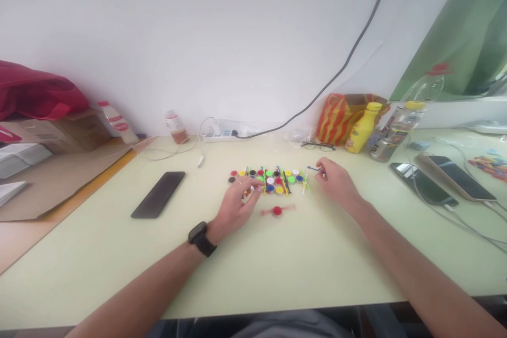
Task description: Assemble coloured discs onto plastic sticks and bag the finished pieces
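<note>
Rows of small coloured discs (279,190) and thin coloured sticks (284,179) lie close together at the middle of the table. My left hand (236,202), with a black watch on the wrist, hovers over or touches the left part of these rows. Its fingers are bent and slightly apart, covering some discs. To the right of the rows, my right hand (336,182) pinches a small blue arrow-tipped stick (313,168), its tip pointing left. Nearer me lies a red disc (277,212) with a pale red stick across or under it, somewhat blurred.
A dark phone (158,195) lies at left, two more phones (461,177) with cables at right. Along the wall stand bottles (177,128), a power strip (222,134), glasses (318,146), a striped bag (332,119) and a yellow bottle (363,128). Cardboard (67,174) lies far left.
</note>
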`<state>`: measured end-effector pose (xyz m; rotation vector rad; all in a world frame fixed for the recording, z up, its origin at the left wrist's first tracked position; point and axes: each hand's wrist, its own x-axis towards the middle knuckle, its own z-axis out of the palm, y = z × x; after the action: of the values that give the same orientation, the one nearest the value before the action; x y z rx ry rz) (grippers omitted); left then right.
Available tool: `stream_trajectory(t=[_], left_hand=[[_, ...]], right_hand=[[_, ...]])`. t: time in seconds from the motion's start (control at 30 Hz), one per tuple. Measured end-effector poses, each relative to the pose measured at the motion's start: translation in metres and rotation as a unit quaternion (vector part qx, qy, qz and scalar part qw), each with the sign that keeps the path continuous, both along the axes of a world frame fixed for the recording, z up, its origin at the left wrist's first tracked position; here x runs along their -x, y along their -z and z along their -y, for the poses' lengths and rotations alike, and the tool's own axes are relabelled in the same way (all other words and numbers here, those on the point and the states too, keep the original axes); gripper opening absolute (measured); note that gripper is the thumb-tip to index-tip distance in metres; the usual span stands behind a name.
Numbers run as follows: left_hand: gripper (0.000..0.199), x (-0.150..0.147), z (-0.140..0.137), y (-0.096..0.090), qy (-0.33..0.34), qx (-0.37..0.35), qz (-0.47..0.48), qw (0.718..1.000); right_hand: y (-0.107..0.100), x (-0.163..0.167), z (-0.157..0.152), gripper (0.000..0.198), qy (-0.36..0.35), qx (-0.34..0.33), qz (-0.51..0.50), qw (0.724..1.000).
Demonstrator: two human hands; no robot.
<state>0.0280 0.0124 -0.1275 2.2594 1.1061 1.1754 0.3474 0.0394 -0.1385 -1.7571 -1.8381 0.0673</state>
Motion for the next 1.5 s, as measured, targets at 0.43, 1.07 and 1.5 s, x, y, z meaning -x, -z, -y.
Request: stream_trajectory(t=[0.43,1.07,1.5], left_hand=[[0.017,0.0,0.0,0.001,0.004,-0.01,0.012,1.0],[0.034,-0.004,0.013,-0.005,0.067,-0.066,-0.034,0.995],[0.024,-0.008,0.01,0.0,0.036,-0.087,0.035,0.995]], right_hand=[[0.01,0.022,0.002,0.023,-0.083,0.041,0.019,0.996],[-0.017,0.073,0.051,0.02,-0.234,-0.029,-0.209,0.949],[-0.014,0.081,0.06,0.024,-0.26,-0.031,-0.209,0.942]])
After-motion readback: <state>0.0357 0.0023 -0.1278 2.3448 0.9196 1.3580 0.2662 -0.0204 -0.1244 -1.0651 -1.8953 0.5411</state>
